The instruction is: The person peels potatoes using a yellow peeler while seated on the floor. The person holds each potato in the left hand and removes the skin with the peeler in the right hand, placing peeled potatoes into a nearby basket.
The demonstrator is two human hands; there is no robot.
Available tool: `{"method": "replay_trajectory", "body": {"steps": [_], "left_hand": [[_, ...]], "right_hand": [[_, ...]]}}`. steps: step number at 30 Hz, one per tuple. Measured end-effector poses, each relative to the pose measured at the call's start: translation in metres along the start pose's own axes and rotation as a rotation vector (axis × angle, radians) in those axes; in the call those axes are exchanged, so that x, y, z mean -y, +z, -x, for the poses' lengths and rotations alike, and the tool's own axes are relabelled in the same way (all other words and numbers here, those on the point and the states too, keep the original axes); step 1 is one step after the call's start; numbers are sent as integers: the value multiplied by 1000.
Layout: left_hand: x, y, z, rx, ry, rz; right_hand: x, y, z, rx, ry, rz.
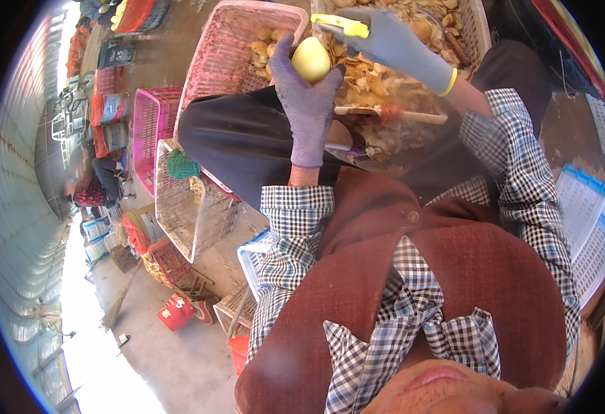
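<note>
My left hand, in a purple knit glove, holds a peeled, pale yellow potato between thumb and fingers. In my right hand, which wears a grey-blue glove with a yellow cuff, is a bright yellow peeler. Its blade cannot be made out. Both hands are above the near side of a pale plastic crate heaped with peelings. To the left, a pink plastic basket contains several brownish potatoes, partly hidden by my left hand.
A wooden-handled tool with a thin curved blade lies in the peelings. Left of my knee stand a magenta crate and a whitish basket with green netting. Blue-and-white baskets are at my right. Another person sits far left.
</note>
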State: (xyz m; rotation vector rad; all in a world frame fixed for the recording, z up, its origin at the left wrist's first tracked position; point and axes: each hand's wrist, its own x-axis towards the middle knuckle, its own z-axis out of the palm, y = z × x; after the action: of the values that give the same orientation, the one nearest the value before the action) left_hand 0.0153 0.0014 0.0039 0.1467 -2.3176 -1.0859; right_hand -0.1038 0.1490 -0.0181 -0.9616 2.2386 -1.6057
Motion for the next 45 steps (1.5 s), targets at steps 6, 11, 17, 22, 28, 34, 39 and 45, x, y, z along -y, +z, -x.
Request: {"method": "replay_trajectory", "body": {"steps": [6, 11, 17, 22, 28, 34, 39, 45], "left_hand": [[6, -7, -1, 35, -7, -23], [-11, -8, -2, 149, -214, 79], [-4, -5, 0, 146, -190, -45], [-11, -4, -1, 170, -242, -11], [-14, -10, 3, 204, -529, 481], [-9, -10, 4, 268, -574, 729], [-7, -14, 1, 219, -615, 954], [2, -2, -2, 90, -709, 1038]], "right_hand": [[-6, 9, 2, 169, 200, -523], [-10, 6, 4, 172, -6, -327], [5, 1, -7, -144, -546, 538], [17, -1, -10, -221, -661, 1014], [12, -23, -8, -295, -502, 1144], [5, -13, -15, -204, -719, 1193], [10, -30, -4, -202, -538, 1147], [35, -5, -4, -178, -629, 1137]]}}
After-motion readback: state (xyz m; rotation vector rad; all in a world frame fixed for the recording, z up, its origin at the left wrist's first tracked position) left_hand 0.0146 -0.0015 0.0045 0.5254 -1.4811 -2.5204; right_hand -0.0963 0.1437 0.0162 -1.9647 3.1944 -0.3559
